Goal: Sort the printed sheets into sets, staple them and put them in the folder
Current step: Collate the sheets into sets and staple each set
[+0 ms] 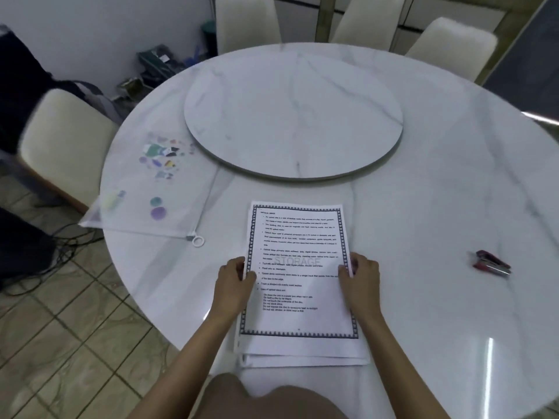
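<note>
A stack of printed sheets [298, 313] lies on the round marble table [438, 207] right in front of me, its top page bordered and full of text. My left hand [234, 282] grips the stack's left edge, thumb on top. My right hand [361, 278] grips the right edge the same way. A clear zip folder [151, 182] with coloured stickers lies flat to the left, its ring pull [198, 241] near the sheets. A red stapler [491, 263] sits far to the right.
A raised marble turntable [293, 116] fills the table's centre behind the sheets. Cream chairs [60, 146] stand around the table. Cables lie on the tiled floor at the left.
</note>
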A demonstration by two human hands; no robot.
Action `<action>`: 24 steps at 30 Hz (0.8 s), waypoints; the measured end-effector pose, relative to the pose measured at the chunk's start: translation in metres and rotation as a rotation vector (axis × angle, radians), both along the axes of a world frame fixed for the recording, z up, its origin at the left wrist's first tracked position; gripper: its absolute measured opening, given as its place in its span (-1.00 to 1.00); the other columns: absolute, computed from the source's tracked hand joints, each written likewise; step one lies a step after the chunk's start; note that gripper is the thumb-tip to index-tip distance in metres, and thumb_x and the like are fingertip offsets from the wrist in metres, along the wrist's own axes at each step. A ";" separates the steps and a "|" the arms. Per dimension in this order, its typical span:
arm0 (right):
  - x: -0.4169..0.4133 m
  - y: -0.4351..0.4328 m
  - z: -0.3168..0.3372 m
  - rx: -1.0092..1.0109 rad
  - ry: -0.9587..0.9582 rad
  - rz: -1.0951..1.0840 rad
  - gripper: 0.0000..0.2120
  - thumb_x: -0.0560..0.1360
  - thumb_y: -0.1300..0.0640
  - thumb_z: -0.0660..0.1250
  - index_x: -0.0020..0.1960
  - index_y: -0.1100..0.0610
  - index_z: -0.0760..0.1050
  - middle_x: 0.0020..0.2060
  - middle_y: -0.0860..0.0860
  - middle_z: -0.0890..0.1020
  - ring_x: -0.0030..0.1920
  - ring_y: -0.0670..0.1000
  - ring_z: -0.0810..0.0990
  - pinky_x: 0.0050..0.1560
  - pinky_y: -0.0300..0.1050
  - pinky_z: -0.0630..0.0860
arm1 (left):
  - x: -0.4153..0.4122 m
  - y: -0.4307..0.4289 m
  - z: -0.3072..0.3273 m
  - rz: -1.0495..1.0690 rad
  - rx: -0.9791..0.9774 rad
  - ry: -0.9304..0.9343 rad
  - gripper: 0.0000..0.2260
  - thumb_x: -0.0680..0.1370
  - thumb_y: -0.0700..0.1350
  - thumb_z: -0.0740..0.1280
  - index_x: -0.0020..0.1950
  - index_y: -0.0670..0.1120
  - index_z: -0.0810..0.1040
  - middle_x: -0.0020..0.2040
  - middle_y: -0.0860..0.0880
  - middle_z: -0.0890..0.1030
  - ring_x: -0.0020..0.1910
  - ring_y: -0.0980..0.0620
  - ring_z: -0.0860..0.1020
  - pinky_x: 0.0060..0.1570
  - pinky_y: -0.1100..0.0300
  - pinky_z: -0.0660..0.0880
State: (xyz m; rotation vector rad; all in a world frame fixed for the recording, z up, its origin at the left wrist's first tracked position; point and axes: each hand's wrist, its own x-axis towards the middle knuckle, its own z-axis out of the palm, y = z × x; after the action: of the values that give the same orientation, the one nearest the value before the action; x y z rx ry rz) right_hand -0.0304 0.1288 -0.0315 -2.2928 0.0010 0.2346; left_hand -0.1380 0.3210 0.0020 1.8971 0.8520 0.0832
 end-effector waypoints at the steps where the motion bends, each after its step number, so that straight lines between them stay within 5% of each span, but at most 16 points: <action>1: 0.001 0.002 -0.002 -0.006 0.011 -0.003 -0.68 0.48 0.22 0.27 0.22 0.23 0.46 0.12 0.21 0.47 0.14 0.15 0.41 0.14 -0.09 0.38 | 0.002 0.002 0.000 0.015 -0.033 0.021 -0.74 0.53 -0.24 0.23 -0.26 0.06 0.32 -0.28 0.01 0.44 -0.27 -0.01 0.39 -0.29 0.22 0.30; 4: 0.006 0.004 0.000 -0.023 0.093 -0.006 -0.65 0.48 0.14 0.28 0.23 0.23 0.45 0.12 0.21 0.49 0.17 0.17 0.40 0.20 0.00 0.41 | 0.008 0.008 -0.004 0.038 -0.101 0.082 -0.78 0.55 -0.20 0.21 -0.26 -0.10 0.22 -0.33 -0.03 0.26 -0.37 0.04 0.19 -0.34 0.16 0.13; 8: 0.011 0.001 0.004 0.045 0.204 -0.038 -0.57 0.47 0.07 0.31 0.29 0.19 0.39 0.16 0.16 0.47 0.16 0.18 0.49 0.23 0.12 0.44 | 0.016 0.011 -0.005 0.084 -0.117 0.076 -0.76 0.54 -0.20 0.21 -0.27 -0.10 0.19 -0.38 -0.02 0.22 -0.39 0.04 0.16 -0.37 0.17 0.09; 13: 0.009 -0.004 0.010 0.225 0.264 -0.029 -0.75 0.51 0.17 0.26 0.15 0.25 0.49 0.04 0.12 0.60 -0.01 0.09 0.59 -0.12 -0.15 0.52 | 0.022 0.009 -0.008 0.052 -0.174 0.074 -0.81 0.54 -0.19 0.21 -0.27 -0.12 0.37 -0.32 -0.05 0.39 -0.35 0.02 0.31 -0.30 0.18 0.22; 16: 0.005 -0.005 0.014 0.300 0.222 -0.004 -0.87 0.54 0.21 0.21 0.03 0.20 0.49 -0.05 0.08 0.60 -0.06 0.08 0.57 -0.15 -0.16 0.48 | 0.026 -0.001 -0.003 -0.005 -0.125 0.052 -0.87 0.57 -0.19 0.20 -0.17 -0.14 0.43 -0.28 0.00 0.47 -0.30 0.04 0.41 -0.33 0.22 0.28; 20: 0.002 -0.004 0.027 0.376 0.143 0.035 -0.88 0.57 0.19 0.17 0.04 0.16 0.46 -0.09 0.03 0.59 -0.08 0.05 0.55 -0.08 -0.14 0.48 | 0.027 -0.011 0.007 -0.015 -0.102 -0.074 -0.83 0.61 -0.18 0.16 0.17 -0.13 0.44 0.00 0.05 0.53 -0.02 0.04 0.48 -0.11 0.27 0.37; 24: 0.011 -0.004 0.058 0.432 -0.088 0.061 -0.91 0.58 0.14 0.18 0.03 0.07 0.45 -0.14 -0.12 0.57 -0.17 -0.18 0.52 -0.14 -0.31 0.45 | 0.032 -0.010 0.031 -0.002 -0.012 -0.284 -0.94 0.60 -0.18 0.18 0.05 -0.08 0.41 -0.12 0.18 0.54 -0.16 0.23 0.51 -0.26 0.50 0.40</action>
State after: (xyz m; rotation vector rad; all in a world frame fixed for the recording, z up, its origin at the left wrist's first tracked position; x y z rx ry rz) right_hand -0.0199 0.1253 0.0260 -1.8723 -0.1503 0.1477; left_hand -0.1055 0.3107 0.0330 1.8210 0.6551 0.3374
